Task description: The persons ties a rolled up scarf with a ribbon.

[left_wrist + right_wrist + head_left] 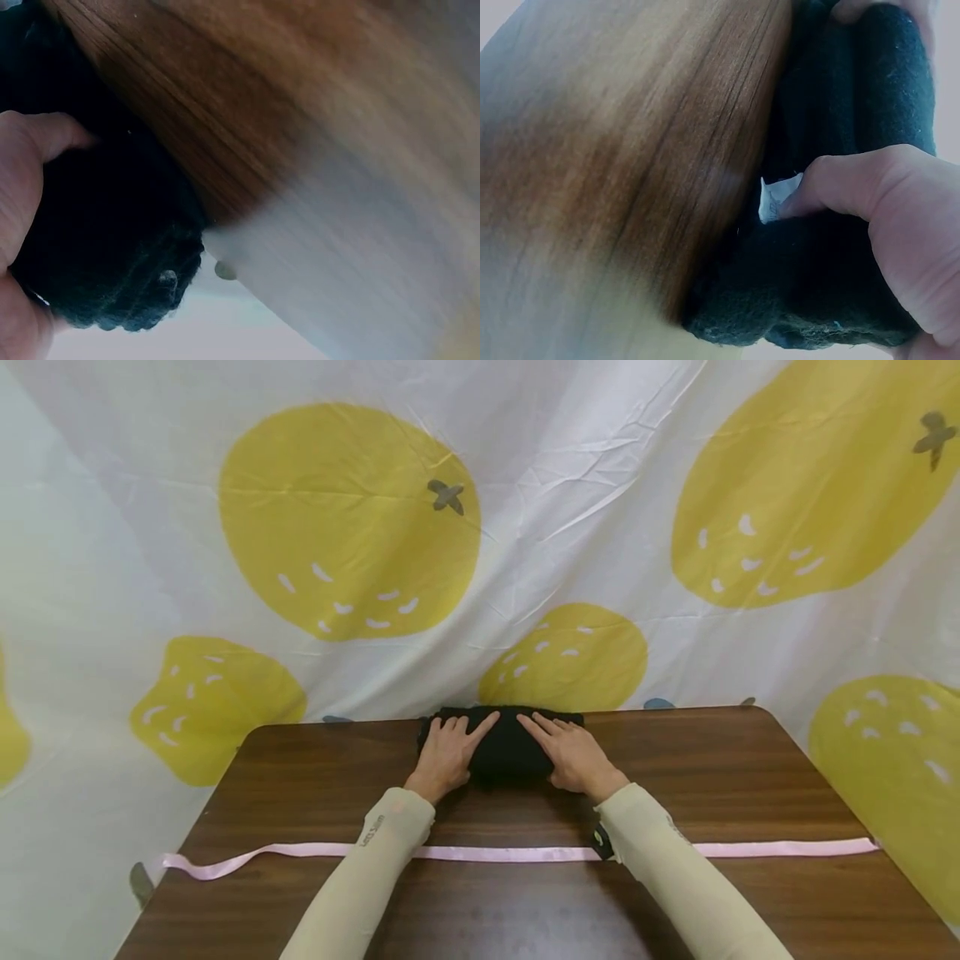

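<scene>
A black knitted cloth (504, 745), rolled into a thick bundle, lies at the far edge of the brown wooden table (750, 777). My left hand (448, 752) rests on its left part and my right hand (570, 752) on its right part. Their fingers are stretched out on top, index fingers pointing inward. In the left wrist view the left hand (22, 172) presses the side of the cloth (112, 247). In the right wrist view the right hand (885, 210) has its thumb against the cloth (817, 285) beside a small white label (776, 196).
A long pink ribbon (502, 853) lies flat across the table from left to right, passing under both forearms, its left end hanging off the edge. A white sheet printed with yellow fruit (345, 518) hangs right behind the table.
</scene>
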`<state>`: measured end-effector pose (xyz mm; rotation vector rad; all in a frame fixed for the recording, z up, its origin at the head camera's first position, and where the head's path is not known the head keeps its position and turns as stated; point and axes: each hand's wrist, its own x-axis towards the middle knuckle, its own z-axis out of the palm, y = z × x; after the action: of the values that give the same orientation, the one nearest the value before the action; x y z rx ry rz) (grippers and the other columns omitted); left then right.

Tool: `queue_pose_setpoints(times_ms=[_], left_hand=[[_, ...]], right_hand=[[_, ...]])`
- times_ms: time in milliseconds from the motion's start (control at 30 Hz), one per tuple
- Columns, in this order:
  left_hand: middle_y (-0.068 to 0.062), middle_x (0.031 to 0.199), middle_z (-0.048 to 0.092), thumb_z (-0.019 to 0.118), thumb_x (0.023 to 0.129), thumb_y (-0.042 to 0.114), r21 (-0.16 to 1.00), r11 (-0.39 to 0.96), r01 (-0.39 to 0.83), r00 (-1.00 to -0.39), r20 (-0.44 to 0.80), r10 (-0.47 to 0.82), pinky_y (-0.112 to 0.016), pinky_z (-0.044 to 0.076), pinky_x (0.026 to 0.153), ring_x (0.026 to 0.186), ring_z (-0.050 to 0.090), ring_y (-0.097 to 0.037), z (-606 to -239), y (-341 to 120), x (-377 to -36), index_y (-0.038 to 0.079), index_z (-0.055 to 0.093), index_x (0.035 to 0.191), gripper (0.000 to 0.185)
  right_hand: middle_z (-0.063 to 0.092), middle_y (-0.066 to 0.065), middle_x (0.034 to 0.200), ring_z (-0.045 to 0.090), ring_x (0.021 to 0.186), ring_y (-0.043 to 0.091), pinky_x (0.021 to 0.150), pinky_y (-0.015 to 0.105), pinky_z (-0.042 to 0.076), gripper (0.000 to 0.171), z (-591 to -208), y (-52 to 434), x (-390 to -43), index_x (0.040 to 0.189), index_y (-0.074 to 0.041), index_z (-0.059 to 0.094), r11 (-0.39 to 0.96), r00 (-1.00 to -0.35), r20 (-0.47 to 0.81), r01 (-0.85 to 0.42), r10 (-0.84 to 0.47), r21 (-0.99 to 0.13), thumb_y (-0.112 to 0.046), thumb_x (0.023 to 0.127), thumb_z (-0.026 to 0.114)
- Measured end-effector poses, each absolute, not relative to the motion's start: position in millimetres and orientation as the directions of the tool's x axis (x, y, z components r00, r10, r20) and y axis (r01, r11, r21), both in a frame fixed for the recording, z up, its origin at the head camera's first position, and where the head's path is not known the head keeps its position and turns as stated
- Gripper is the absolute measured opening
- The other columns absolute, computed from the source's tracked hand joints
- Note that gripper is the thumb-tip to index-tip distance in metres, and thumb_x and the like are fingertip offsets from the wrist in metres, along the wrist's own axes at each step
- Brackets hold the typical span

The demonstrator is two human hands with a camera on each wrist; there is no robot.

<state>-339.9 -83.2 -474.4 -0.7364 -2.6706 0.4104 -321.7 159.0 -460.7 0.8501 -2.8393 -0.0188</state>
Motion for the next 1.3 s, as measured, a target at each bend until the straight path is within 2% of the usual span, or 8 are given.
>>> queue_pose_setpoints(times_ms=[267, 533, 700, 900, 1067, 1167, 1300], left_hand=[[-0.010, 0.128, 0.059, 0.086, 0.075, 0.042, -0.330, 0.816, 0.475, -0.803, 0.217, 0.555, -0.047, 0.048, 0.097, 0.116, 0.059, -0.028, -475, -88, -340, 0.032, 0.015, 0.158, 0.110], [-0.009, 0.131, 0.058, 0.088, 0.073, 0.040, -0.299, 0.809, 0.505, -0.785, 0.231, 0.575, -0.046, 0.048, 0.098, 0.119, 0.058, -0.028, -474, -92, -338, 0.030, 0.016, 0.158, 0.112], [-0.008, 0.135, 0.057, 0.088, 0.073, 0.033, -0.240, 0.814, 0.529, -0.782, 0.234, 0.578, -0.047, 0.045, 0.102, 0.123, 0.055, -0.028, -472, -96, -339, 0.024, 0.016, 0.159, 0.112], [-0.008, 0.139, 0.055, 0.085, 0.073, 0.018, -0.127, 0.816, 0.565, -0.771, 0.272, 0.576, -0.050, 0.041, 0.106, 0.128, 0.051, -0.029, -468, -105, -339, 0.011, 0.035, 0.151, 0.092], [-0.008, 0.140, 0.055, 0.085, 0.072, 0.014, -0.056, 0.814, 0.578, -0.769, 0.296, 0.566, -0.050, 0.040, 0.108, 0.130, 0.050, -0.029, -463, -112, -339, 0.009, 0.042, 0.146, 0.086], [-0.009, 0.140, 0.055, 0.084, 0.071, 0.012, -0.021, 0.809, 0.588, -0.765, 0.311, 0.564, -0.048, 0.040, 0.109, 0.130, 0.050, -0.028, -462, -115, -340, 0.009, 0.043, 0.145, 0.085], [-0.009, 0.140, 0.055, 0.083, 0.069, 0.008, 0.021, 0.793, 0.608, -0.754, 0.326, 0.570, -0.048, 0.040, 0.109, 0.130, 0.050, -0.028, -461, -120, -339, 0.008, 0.044, 0.144, 0.085]], right_hand=[[0.041, 0.016, 0.154, 0.057, 0.123, 0.036, 0.099, 0.051, 0.048, 0.104, -461, 156, -316, 0.157, -0.015, 0.025, 0.839, -0.828, 0.138, -0.535, -0.543, 0.096, -0.023, 0.074, 0.087], [0.041, 0.017, 0.153, 0.058, 0.121, 0.039, 0.099, 0.054, 0.047, 0.101, -456, 156, -309, 0.157, -0.015, 0.026, 0.841, -0.832, 0.119, -0.533, -0.541, 0.092, -0.025, 0.076, 0.085], [0.044, 0.021, 0.150, 0.060, 0.117, 0.042, 0.096, 0.055, 0.048, 0.100, -454, 157, -304, 0.156, -0.013, 0.028, 0.831, -0.813, 0.172, -0.550, -0.556, 0.086, -0.024, 0.075, 0.086], [0.043, 0.028, 0.147, 0.057, 0.117, 0.047, 0.096, 0.057, 0.047, 0.103, -448, 160, -296, 0.155, -0.010, 0.028, 0.823, -0.797, 0.257, -0.568, -0.546, -0.013, -0.022, 0.072, 0.088], [0.041, 0.028, 0.147, 0.051, 0.127, 0.044, 0.101, 0.055, 0.044, 0.104, -442, 164, -293, 0.154, -0.004, 0.028, 0.813, -0.798, 0.294, -0.573, -0.526, -0.103, -0.024, 0.071, 0.089], [0.050, 0.024, 0.141, 0.051, 0.127, 0.040, 0.103, 0.052, 0.043, 0.097, -443, 168, -293, 0.147, 0.001, 0.039, 0.784, -0.753, 0.368, -0.614, -0.546, -0.093, -0.026, 0.069, 0.090], [0.062, 0.015, 0.125, 0.055, 0.116, 0.035, 0.101, 0.054, 0.041, 0.087, -444, 172, -292, 0.135, -0.002, 0.055, 0.739, -0.620, 0.520, -0.673, -0.587, 0.032, -0.033, 0.062, 0.092]])
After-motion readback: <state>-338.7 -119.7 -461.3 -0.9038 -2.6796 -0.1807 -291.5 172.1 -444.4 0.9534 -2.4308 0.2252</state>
